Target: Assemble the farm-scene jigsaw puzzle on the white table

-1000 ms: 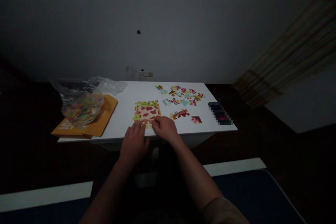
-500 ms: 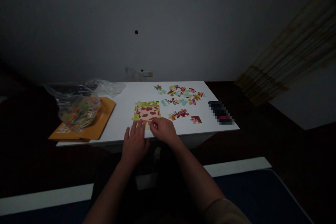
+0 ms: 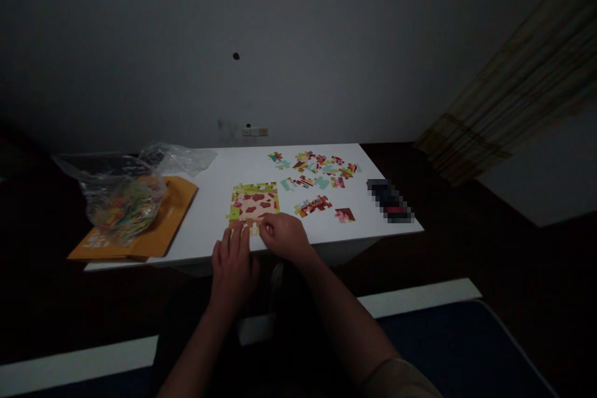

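Note:
A partly joined jigsaw puzzle [image 3: 255,199] lies near the front edge of the white table, showing brown blotches on pink with a green and yellow border. My left hand [image 3: 233,261] rests at its lower left corner, fingers stretched out and lying flat over the near edge. At the lower right of the puzzle is my right hand [image 3: 286,236], its fingers curled and its thumb and forefinger close together against the pieces. Whatever is between those fingertips is hidden. To the right lie a joined strip of puzzle pieces [image 3: 313,206] and a pink and brown piece [image 3: 345,215].
Several loose puzzle pieces [image 3: 321,165] spread over the back right of the white table [image 3: 205,211]. At the left, a clear plastic bag [image 3: 125,208] of colourful pieces sits on an orange envelope [image 3: 180,214]. A blurred dark object [image 3: 390,201] lies near the right edge.
The view has shifted slightly, so the table appears a little further left. My left fingers have drawn back slightly towards the puzzle's near edge. My right hand stays curled at the lower right.

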Motion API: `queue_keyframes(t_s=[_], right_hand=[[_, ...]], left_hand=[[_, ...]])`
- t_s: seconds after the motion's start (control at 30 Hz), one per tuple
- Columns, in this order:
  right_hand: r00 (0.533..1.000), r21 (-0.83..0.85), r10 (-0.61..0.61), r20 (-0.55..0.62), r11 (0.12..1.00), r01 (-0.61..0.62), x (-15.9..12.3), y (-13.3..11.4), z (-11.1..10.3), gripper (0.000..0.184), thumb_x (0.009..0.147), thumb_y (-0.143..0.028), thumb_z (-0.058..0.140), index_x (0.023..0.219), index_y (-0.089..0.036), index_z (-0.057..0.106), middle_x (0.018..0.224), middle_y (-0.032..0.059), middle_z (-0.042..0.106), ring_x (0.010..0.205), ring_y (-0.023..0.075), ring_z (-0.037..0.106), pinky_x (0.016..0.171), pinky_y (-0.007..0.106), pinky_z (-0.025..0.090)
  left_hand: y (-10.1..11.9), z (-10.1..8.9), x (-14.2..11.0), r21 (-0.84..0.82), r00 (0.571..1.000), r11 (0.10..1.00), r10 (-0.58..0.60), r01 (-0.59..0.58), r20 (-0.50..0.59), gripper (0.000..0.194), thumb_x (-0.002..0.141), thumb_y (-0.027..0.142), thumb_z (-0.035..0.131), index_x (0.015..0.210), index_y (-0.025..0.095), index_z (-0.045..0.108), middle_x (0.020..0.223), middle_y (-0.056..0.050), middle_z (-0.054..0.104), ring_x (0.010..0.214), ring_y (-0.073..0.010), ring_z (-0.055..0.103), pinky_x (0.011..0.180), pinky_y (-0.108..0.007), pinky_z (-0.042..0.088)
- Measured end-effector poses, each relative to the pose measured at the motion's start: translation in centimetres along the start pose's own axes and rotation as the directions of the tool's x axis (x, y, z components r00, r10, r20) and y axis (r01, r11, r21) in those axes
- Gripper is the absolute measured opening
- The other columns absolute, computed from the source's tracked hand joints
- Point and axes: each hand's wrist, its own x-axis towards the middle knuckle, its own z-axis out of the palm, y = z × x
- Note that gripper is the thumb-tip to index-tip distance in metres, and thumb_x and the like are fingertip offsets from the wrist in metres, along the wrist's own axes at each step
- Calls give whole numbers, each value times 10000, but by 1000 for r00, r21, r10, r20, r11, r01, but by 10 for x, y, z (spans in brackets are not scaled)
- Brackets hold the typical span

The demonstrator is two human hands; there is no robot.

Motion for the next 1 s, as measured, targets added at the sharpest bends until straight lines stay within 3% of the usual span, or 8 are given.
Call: queue_keyframes(t_s=[0.2, 0.53, 0.7, 0.87, 1.0], right_hand=[[999, -16, -34, 22, 999, 35, 0, 2, 1, 265, 1130, -359, 576, 996, -232, 767, 979, 46, 829, 890, 190, 721, 768, 301, 406], [994, 13, -113, -1, 994, 113, 0, 7, 10, 236, 1102, -313, 595, 955, -220, 755, 960, 46, 818, 875, 192, 715, 778, 309, 430], [990, 30, -138, -1, 990, 138, -1, 8, 12, 199, 1079, -333, 632, 967, -224, 754, 924, 37, 805, 863, 199, 717, 767, 322, 439], [985, 75, -172, 8, 982, 171, -1, 10, 12, 189, 1068, -336, 639, 959, -222, 742, 924, 38, 802, 847, 196, 715, 757, 326, 450], [981, 119, -196, 13, 974, 193, -1, 12, 13, 191, 1067, -346, 639, 970, -217, 740, 946, 55, 811, 849, 204, 722, 762, 330, 463]], left_hand=[[-3, 28, -23, -29, 995, 999, -41, 38, -95, 716, 1022, 222, 567, 1728, 194, 445, 1724, -231, 548, 1624, -440, 478, 1329, -706, 295], [-27, 72, -27, -17, 965, 1000, -28, 25, -260, 707, 993, 285, 638, 1679, 307, 472, 1537, -172, 696, 1478, -421, 579, 1291, -657, 249], [-36, 82, -29, -31, 960, 999, -30, 22, -280, 742, 961, 291, 674, 1668, 334, 453, 1525, -160, 670, 1470, -430, 554, 1238, -640, 299], [-46, 91, -26, 39, 936, 998, 55, -44, -349, 846, 944, 310, 718, 1699, 367, 339, 1477, -143, 652, 1409, -416, 561, 1172, -615, 357], [-48, 94, -24, 46, 934, 999, 38, -23, -355, 821, 943, 339, 709, 1679, 374, 345, 1434, -137, 651, 1374, -416, 568, 1151, -630, 365]])
